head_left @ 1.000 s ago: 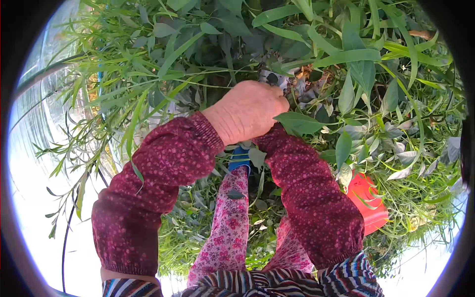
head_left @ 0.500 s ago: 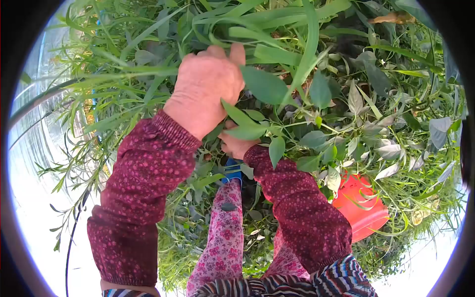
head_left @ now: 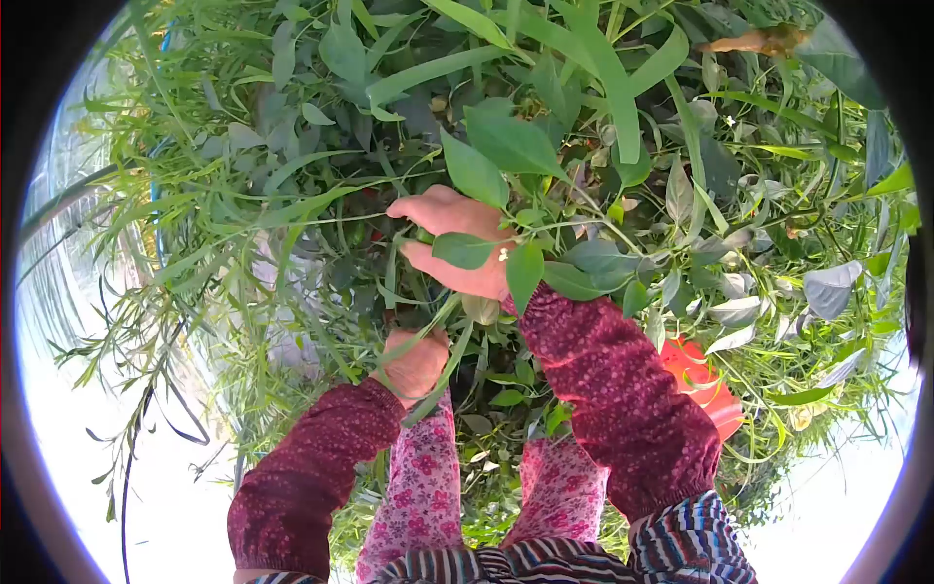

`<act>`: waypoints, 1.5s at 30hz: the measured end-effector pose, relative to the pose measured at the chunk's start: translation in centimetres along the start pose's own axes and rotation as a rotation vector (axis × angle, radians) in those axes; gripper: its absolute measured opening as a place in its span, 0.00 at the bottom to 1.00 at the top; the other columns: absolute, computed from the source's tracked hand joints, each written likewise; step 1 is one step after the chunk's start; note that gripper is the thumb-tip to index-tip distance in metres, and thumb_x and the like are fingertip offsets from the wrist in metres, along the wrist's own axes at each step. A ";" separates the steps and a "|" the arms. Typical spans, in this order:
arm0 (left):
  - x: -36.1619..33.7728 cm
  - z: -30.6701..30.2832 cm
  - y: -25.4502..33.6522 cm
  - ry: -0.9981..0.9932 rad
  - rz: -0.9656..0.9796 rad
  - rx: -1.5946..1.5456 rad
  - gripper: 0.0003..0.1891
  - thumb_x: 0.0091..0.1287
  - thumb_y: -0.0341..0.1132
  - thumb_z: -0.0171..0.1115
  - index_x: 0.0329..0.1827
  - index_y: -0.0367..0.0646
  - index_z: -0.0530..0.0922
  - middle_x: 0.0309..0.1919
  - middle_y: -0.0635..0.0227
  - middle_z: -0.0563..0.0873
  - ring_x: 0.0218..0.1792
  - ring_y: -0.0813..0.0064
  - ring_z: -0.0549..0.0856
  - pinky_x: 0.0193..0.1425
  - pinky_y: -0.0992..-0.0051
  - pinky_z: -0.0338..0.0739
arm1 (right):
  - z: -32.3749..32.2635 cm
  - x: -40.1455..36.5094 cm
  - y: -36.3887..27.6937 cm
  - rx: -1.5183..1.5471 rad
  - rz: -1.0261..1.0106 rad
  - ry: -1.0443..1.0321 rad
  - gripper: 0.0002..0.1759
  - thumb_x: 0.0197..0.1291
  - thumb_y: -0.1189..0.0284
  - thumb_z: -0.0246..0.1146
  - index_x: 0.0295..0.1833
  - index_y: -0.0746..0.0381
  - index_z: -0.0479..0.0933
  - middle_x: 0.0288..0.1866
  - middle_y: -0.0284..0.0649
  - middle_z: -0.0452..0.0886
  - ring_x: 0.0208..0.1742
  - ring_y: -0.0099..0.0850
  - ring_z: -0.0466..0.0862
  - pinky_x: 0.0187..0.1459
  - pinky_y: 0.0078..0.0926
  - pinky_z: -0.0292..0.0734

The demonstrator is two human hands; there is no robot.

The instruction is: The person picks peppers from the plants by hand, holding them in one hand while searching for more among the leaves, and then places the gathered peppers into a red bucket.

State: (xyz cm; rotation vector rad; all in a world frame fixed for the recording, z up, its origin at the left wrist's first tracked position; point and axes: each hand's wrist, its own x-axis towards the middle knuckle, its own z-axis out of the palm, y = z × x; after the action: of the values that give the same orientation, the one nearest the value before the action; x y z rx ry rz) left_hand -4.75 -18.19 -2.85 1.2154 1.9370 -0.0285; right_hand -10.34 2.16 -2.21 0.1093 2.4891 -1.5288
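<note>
My left hand (head_left: 414, 364), low and near my knee, is closed, with long grass blades (head_left: 449, 375) crossing it and sticking out around it. Its fingertips point away from me and are partly hidden. Higher up, my right hand (head_left: 462, 238) reaches leftward into the leafy plants, thumb and fingers apart. Something small and green shows in the gap between them, too little to name. Broad pepper-like leaves (head_left: 516, 143) hang over the back of this hand, and a pale green roundish thing (head_left: 481, 309) sits just below its wrist.
A red bucket (head_left: 702, 384) stands among the plants on the right, partly behind my sleeve. Dense weeds and stems (head_left: 292, 195) surround both hands. A dark hose (head_left: 73, 200) curves at the left, near clear sheeting. My legs in floral trousers (head_left: 428, 477) are below.
My left hand has come down from the upper grass toward my knee, with blades in it. The right hand has moved slightly up and now shows more fully, fingers spread.
</note>
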 end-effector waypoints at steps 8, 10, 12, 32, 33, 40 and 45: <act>-0.3 -11.5 1.4 0.024 0.229 -0.056 0.07 0.54 0.31 0.58 0.34 0.39 0.75 0.24 0.62 0.78 0.26 0.62 0.80 0.31 0.68 0.73 | 8.7 -4.5 8.1 -0.127 0.128 -0.166 0.15 0.49 0.69 0.63 0.45 0.58 0.76 0.40 0.46 0.76 0.40 0.42 0.81 0.38 0.38 0.76; 1.8 -14.6 1.7 0.192 0.277 -0.316 0.07 0.57 0.31 0.58 0.36 0.38 0.76 0.26 0.61 0.80 0.26 0.61 0.80 0.31 0.67 0.74 | 9.5 -4.9 8.3 -0.048 0.285 -0.266 0.21 0.53 0.65 0.64 0.53 0.58 0.73 0.41 0.41 0.77 0.41 0.34 0.80 0.40 0.36 0.75; 5.4 -15.8 1.9 0.359 0.281 -0.735 0.07 0.62 0.29 0.58 0.40 0.37 0.78 0.29 0.60 0.82 0.26 0.62 0.80 0.31 0.67 0.74 | 11.6 -5.4 9.4 0.021 0.396 -0.261 0.23 0.56 0.62 0.62 0.56 0.58 0.72 0.45 0.40 0.77 0.46 0.31 0.77 0.46 0.35 0.71; 25.8 -10.4 -6.6 0.686 -0.134 -0.673 0.14 0.68 0.31 0.49 0.55 0.41 0.69 0.36 0.67 0.79 0.38 0.72 0.81 0.40 0.71 0.77 | -1.5 -6.0 3.1 0.856 0.283 0.537 0.11 0.58 0.75 0.60 0.48 0.62 0.75 0.37 0.35 0.79 0.31 0.24 0.76 0.37 0.23 0.75; 26.1 -10.5 -6.4 0.653 -0.159 -1.055 0.16 0.68 0.31 0.48 0.58 0.42 0.67 0.36 0.65 0.79 0.36 0.72 0.82 0.38 0.72 0.78 | -3.2 -6.5 3.4 0.982 0.336 0.611 0.13 0.59 0.75 0.59 0.50 0.62 0.75 0.39 0.36 0.79 0.31 0.22 0.75 0.34 0.22 0.75; 25.5 -10.6 -4.5 0.494 -0.437 -1.357 0.21 0.67 0.31 0.48 0.64 0.42 0.63 0.39 0.63 0.79 0.33 0.72 0.80 0.38 0.74 0.77 | -7.9 -12.3 6.6 1.421 -0.190 1.027 0.25 0.67 0.64 0.53 0.68 0.53 0.60 0.52 0.44 0.73 0.32 0.26 0.72 0.23 0.18 0.67; 27.0 -10.1 -11.3 0.587 -0.079 -0.852 0.28 0.66 0.36 0.54 0.69 0.42 0.57 0.51 0.66 0.77 0.49 0.73 0.77 0.54 0.68 0.74 | -10.1 -15.0 6.3 1.710 -0.285 1.033 0.22 0.66 0.64 0.54 0.64 0.57 0.65 0.52 0.41 0.71 0.34 0.23 0.68 0.24 0.17 0.63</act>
State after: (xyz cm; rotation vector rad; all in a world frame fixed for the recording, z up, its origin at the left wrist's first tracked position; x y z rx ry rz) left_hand -24.72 -0.06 -18.11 0.5866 2.1037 1.1038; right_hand 3.87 14.76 0.00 0.9576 0.5607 -3.8002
